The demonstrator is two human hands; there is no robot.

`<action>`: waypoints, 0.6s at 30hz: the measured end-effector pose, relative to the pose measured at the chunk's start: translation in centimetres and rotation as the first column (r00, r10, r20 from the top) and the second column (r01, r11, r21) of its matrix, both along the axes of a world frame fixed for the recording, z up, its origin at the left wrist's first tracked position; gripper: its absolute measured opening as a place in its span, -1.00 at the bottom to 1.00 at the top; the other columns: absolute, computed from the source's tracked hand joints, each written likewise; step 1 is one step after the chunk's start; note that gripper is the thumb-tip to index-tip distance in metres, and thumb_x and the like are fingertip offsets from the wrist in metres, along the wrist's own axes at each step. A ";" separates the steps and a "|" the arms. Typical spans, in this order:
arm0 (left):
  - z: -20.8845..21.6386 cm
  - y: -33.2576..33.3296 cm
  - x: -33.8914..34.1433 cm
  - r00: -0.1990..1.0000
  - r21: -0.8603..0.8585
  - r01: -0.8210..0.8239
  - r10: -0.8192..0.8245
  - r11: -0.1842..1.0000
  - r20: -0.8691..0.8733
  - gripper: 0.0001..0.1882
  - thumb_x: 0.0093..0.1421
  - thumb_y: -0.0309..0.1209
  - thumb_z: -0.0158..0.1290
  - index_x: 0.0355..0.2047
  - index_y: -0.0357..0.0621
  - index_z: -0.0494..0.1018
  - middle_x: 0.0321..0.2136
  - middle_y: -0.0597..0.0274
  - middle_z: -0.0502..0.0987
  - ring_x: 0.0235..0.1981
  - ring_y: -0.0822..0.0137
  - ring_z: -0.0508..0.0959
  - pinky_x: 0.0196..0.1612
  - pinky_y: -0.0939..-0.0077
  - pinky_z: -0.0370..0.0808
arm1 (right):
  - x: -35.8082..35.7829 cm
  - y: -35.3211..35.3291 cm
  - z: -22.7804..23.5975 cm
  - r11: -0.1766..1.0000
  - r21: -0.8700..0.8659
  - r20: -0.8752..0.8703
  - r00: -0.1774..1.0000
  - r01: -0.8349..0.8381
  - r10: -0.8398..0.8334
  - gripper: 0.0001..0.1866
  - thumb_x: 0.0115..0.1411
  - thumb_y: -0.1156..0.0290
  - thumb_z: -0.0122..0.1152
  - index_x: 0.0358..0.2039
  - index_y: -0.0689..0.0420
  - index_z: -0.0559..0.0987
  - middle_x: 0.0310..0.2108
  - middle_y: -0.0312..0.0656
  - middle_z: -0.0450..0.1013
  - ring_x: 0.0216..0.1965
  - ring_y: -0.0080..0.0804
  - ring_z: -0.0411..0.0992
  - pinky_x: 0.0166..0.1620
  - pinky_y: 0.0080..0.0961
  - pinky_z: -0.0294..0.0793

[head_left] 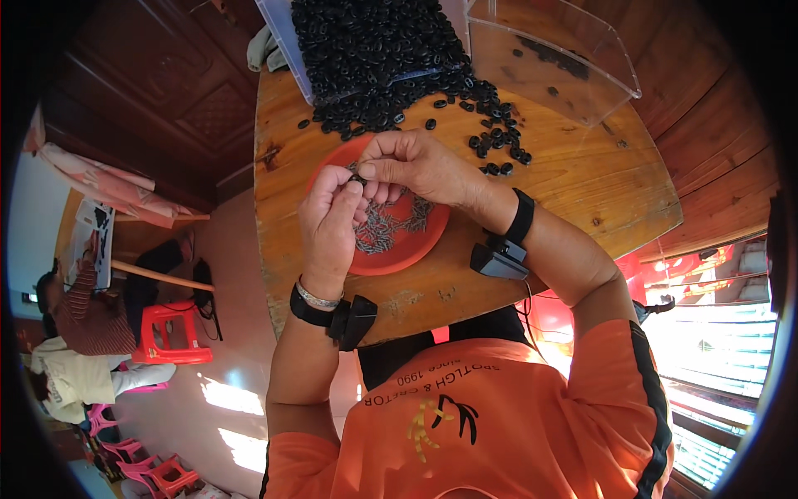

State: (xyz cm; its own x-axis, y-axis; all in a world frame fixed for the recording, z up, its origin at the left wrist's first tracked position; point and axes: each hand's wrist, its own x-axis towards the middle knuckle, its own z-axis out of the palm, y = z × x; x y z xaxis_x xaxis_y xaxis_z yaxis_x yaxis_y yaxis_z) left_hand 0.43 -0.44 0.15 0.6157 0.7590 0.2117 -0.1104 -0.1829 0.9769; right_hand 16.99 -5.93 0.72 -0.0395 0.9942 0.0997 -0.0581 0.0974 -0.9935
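Observation:
My left hand (329, 223) and my right hand (413, 165) meet above an orange-red plate (397, 256) on a wooden table (573, 175). Between the fingertips of both hands sits one small black ring-shaped piece (358, 177). Whether a metal part is pinched with it I cannot tell. The plate holds a heap of small grey metal pieces (384, 229), partly hidden by my hands. Many loose black ring pieces (490, 133) lie on the table just beyond my right hand. Both wrists carry black bands with small black devices.
A clear plastic bin (291, 41) full of black pieces spills onto the table's far edge. A second clear bin (557, 62), nearly bare, stands at the far right. On the floor at left are a red plastic stool (170, 333) and another seated person (79, 316).

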 end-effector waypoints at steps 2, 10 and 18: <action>0.0 0.1 -0.1 1.000 -0.024 -0.014 0.014 1.000 0.003 -0.89 0.20 -0.44 -0.08 -0.41 -0.22 0.37 -0.60 0.37 0.39 -0.59 0.61 0.34 -0.52 0.74 0.31 | -0.1 0.1 0.0 0.999 0.035 -0.011 0.999 0.040 -0.040 -0.82 0.22 0.31 0.10 -0.35 0.16 0.51 -0.49 -0.38 0.46 -0.46 -0.71 0.42 -0.39 -0.77 0.42; -0.3 0.5 0.0 0.998 -0.156 0.042 -0.035 0.987 0.048 -0.85 0.23 -0.38 -0.12 -0.39 -0.19 0.36 -0.62 0.36 0.40 -0.65 0.61 0.34 -0.58 0.77 0.28 | -1.0 -0.2 -0.3 0.907 0.391 0.360 0.880 0.160 -0.311 -0.86 0.16 0.40 0.16 -0.38 0.22 0.49 -0.49 -0.30 0.46 -0.46 -0.55 0.44 -0.35 -0.59 0.44; -0.1 0.7 -0.3 0.998 -0.130 0.050 -0.053 0.990 -0.024 -0.86 0.23 -0.39 -0.12 -0.37 -0.18 0.37 -0.62 0.37 0.38 -0.65 0.63 0.31 -0.59 0.79 0.26 | -0.6 -0.2 0.1 0.971 0.188 0.074 0.983 0.150 -0.166 -0.87 0.21 0.40 0.11 -0.40 0.20 0.50 -0.50 -0.38 0.44 -0.45 -0.69 0.39 -0.36 -0.71 0.42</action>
